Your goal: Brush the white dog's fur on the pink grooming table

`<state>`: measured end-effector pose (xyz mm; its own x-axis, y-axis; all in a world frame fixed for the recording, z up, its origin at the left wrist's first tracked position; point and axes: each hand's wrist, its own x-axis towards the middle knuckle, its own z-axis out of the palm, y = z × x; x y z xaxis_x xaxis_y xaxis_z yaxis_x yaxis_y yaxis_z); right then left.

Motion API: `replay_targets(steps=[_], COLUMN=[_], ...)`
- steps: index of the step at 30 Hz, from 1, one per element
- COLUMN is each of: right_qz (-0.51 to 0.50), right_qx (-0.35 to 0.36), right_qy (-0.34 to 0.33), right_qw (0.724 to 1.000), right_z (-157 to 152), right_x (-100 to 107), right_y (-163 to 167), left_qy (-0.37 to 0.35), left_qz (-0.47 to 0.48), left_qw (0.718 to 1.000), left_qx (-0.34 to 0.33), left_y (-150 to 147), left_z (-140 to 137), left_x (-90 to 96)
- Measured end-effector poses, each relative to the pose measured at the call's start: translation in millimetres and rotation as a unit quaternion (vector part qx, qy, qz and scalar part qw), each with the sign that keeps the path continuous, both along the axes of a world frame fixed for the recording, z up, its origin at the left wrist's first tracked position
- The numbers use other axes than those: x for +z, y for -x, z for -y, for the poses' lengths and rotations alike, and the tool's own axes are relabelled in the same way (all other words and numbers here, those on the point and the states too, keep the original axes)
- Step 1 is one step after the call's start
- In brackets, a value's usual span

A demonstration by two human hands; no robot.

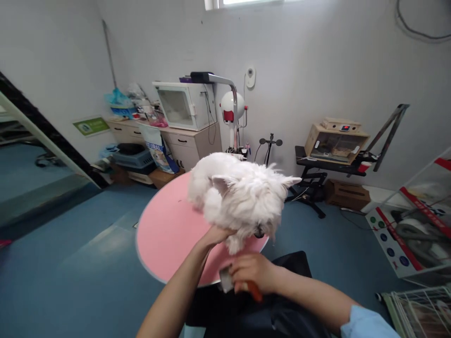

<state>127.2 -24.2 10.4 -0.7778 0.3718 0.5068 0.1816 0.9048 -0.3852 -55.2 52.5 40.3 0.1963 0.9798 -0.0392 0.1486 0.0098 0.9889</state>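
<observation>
A fluffy white dog [246, 197] is on a round pink grooming table [165, 234], its head lowered toward the table's near right edge. Under the dog's head, my left hand [219, 234] grips it around the chin or upper foreleg; the fingers are largely buried in fur, and the exact spot is hidden. My right hand [252, 272] is closed around the orange handle of a slicker brush [226, 279]. The brush's flat, squarish head points left at the table's near edge, just below the dog's front paw [234, 245] and apart from the fur. Motion blurs this hand slightly.
Behind the table stand a dryer with a white round head [232, 104] and a cabinet [183, 143] bearing a white box [185, 105]. A wooden case [334, 143] sits on a black stand at right. Nearer right are a clear-sided case [419, 234] and a wire rack [423, 305].
</observation>
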Motion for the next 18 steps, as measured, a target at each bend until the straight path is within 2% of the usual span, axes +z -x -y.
replay_targets(steps=[2,3,6,8,10,12,14,16,18], right_qz=[0.010,0.031,0.052,-0.017,-0.103,-0.159,-0.208,-0.252,-0.281], right_qx=[-0.057,-0.060,-0.039,-0.058,-0.058,-0.042,-0.081,-0.150,-0.189], right_qy=[0.008,0.035,0.183,0.308,0.425,0.503,0.517,0.496,0.480], right_qw=[0.998,0.997,0.981,0.949,0.897,0.848,0.826,0.818,0.809], right_z=[0,1,14,22,22,14,2,-9,-14], right_x=[-4,-7,-14,-14,-9,-4,-1,-3,-5], right_y=[-2,-3,-12,-18,-20,-14,0,15,27], left_qy=[0.004,0.004,-0.018,-0.023,-0.003,0.017,0.017,0.020,0.039], left_qz=[0.036,0.058,0.083,0.067,0.054,0.050,0.037,0.035,0.072], left_qw=[0.998,0.997,0.996,0.997,0.998,0.998,0.999,0.999,0.996], left_qx=[-0.044,-0.044,-0.021,-0.019,-0.024,-0.018,-0.013,-0.024,-0.033], left_y=[-6,-8,-13,-16,-20,-25,-29,-31,-32], left_z=[1,2,3,4,6,9,10,10,8], left_x=[6.0,8.6,12.0,9.5,4.5,0.7,0.4,2.4,1.6])
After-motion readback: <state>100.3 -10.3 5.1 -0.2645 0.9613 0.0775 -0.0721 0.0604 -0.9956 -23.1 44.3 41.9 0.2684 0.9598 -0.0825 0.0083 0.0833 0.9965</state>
